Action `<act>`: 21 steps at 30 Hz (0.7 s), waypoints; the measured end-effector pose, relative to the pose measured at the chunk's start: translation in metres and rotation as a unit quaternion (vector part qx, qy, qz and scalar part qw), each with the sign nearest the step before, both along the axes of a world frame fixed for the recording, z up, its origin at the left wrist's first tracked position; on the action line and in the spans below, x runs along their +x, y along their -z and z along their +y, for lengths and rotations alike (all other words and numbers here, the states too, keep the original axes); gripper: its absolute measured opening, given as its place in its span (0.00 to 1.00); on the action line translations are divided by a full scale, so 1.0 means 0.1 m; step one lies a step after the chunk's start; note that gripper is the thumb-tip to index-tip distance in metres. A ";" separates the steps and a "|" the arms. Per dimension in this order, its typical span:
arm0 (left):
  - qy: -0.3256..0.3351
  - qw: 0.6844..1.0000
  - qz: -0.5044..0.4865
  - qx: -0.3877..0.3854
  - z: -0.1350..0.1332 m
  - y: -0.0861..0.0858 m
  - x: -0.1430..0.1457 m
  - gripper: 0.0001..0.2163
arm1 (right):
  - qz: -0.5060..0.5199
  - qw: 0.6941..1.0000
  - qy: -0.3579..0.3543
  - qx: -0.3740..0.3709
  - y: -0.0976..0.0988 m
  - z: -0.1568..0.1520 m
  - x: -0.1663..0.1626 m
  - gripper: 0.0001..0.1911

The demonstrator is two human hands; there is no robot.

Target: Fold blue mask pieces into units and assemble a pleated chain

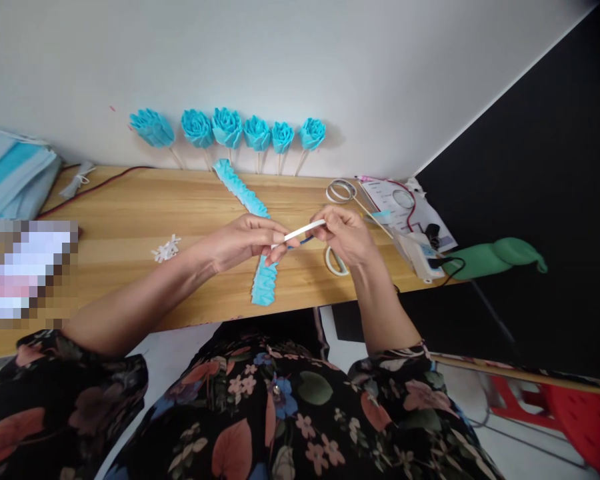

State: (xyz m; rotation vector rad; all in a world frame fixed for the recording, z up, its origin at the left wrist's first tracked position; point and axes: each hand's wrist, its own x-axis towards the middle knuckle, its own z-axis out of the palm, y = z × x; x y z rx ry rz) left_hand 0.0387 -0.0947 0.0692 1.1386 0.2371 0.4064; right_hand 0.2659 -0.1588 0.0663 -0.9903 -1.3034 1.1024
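Observation:
A narrow white band that looks like tape [300,232] runs between my two hands, above the table. My left hand [260,238] pinches its lower left end between thumb and fingers. The upper right end is gripped by my right hand [337,230], fingers curled and partly hidden. A thin dark blue edge shows just under the band; what it belongs to I cannot make out. Below my hands, a pleated blue paper strip [243,190] lies across the table, partly covered by my left fingers. A white loop-shaped object [336,261] rests on the table beneath my right hand.
Several blue paper flowers on sticks [227,128] lean against the wall. White paper scraps [166,248] lie left, near a pixelated area. Tape rings [341,191], papers [380,193], a power strip [420,257] and a green balloon-like object [500,259] are right. The table's front edge [190,325] is close.

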 end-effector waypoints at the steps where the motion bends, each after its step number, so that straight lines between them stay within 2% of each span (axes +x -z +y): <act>1: -0.007 1.000 -0.002 -0.004 0.00 0.00 0.01 0.08 | -0.006 1.000 0.001 0.001 0.00 0.01 0.01 0.26; 6: -0.039 0.999 -0.023 -0.010 0.00 0.04 0.06 0.09 | -0.006 1.000 0.007 0.001 0.03 0.02 0.03 0.26; 17: -0.058 0.996 -0.044 -0.048 -0.01 0.13 0.12 0.13 | 0.000 0.998 0.055 -0.025 0.05 0.04 -0.01 0.29; 21: -0.058 0.997 -0.036 -0.035 0.01 0.14 0.10 0.12 | 0.006 0.998 0.062 -0.023 0.05 0.02 -0.02 0.28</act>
